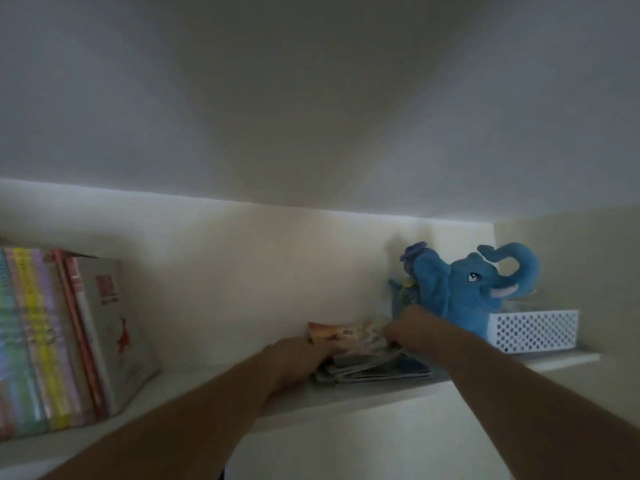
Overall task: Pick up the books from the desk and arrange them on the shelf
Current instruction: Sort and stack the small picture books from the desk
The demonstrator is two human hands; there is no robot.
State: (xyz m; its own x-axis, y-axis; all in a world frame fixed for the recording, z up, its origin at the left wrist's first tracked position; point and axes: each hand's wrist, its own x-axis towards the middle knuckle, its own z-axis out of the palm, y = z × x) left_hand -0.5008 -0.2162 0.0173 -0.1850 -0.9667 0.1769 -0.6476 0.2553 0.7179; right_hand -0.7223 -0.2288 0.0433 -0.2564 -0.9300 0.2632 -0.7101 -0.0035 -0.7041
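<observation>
- Both forearms reach up from the lower edge of the view onto a pale shelf (pixel 363 398)
- The left hand (pixel 298 358) lies at the left end of a low stack of thin books (pixel 374 367), touching it; blur hides its fingers, so I cannot tell whether its grip is apart or clamped on the stack
- The right hand (pixel 408 329) is on top of the same stack near its back right corner, fingers bent down onto the top cover; whether it pinches the cover cannot be told
- The stack lies flat on the shelf, near its front edge, about midway along it; the books are slim and slightly fanned, with a dark blue cover low in the pile and an orange and pink picture cover on top
- At the left end of the shelf a row of upright books (pixel 52 341) stands, pastel spines first, then red ones, then a grey book with a red figure that leans left against them
- To the right, further back, a white perforated basket (pixel 533 329) stands on the shelf; its contents are not visible
- A blue plush elephant (pixel 474 285) sits just beside the basket's left side, trunk curled upward, against the back wall
</observation>
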